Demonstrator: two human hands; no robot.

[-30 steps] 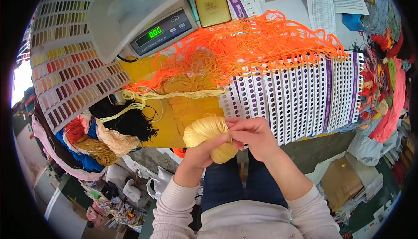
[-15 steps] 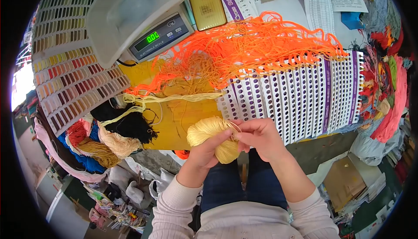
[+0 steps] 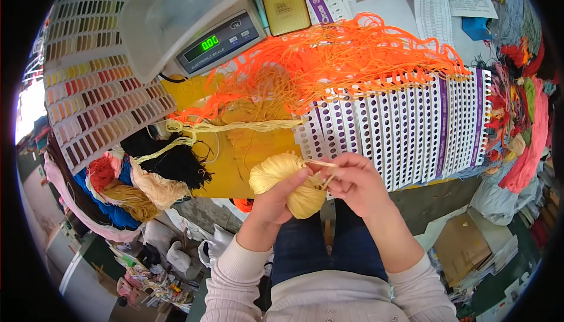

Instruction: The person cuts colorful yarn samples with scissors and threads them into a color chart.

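Observation:
A pale yellow skein of thread (image 3: 276, 173) is gripped at its middle by my left hand (image 3: 276, 204), just off the front edge of the table and above my lap. The skein bulges out on both sides of my thumb. My right hand (image 3: 356, 184), at the skein's right end, pinches a thin light strand that stretches between the two hands. Behind them, a length of pale yellow thread (image 3: 252, 126) lies across the yellow tabletop (image 3: 235, 172). Perforated white thread cards (image 3: 388, 128) overlap in a row to the right.
Loose orange thread (image 3: 364, 52) covers the table's back middle. An electronic scale (image 3: 220, 43) reading 0.00 carries a clear plastic tray (image 3: 176, 17). A colour sample chart (image 3: 100, 81) stands at left, above black thread (image 3: 170, 160). Coloured skeins (image 3: 529, 134) hang at the right edge.
My right hand has moved slightly right and loosened its fingers, drawing the strand out from the skein into a longer stretch. My left hand keeps its hold.

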